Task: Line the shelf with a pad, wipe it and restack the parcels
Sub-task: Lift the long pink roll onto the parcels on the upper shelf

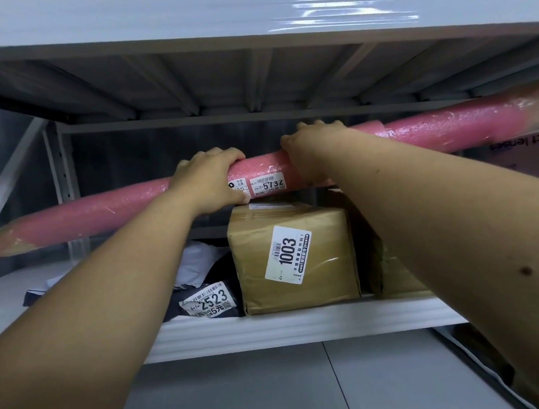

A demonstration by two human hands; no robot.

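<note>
Both hands' grip, left (209, 176) and right (312, 151), curled round long pink foam-wrapped roll (101, 214)

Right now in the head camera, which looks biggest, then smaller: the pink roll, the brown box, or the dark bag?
1. Pink roll, stretching nearly across the picture.
2. Brown box.
3. Dark bag, though the left arm hides part, so its full size is unsure.

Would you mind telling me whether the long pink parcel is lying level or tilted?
Tilted. The pink parcel rises from lower left to upper right, gripped near its middle by the left hand and right hand.
</note>
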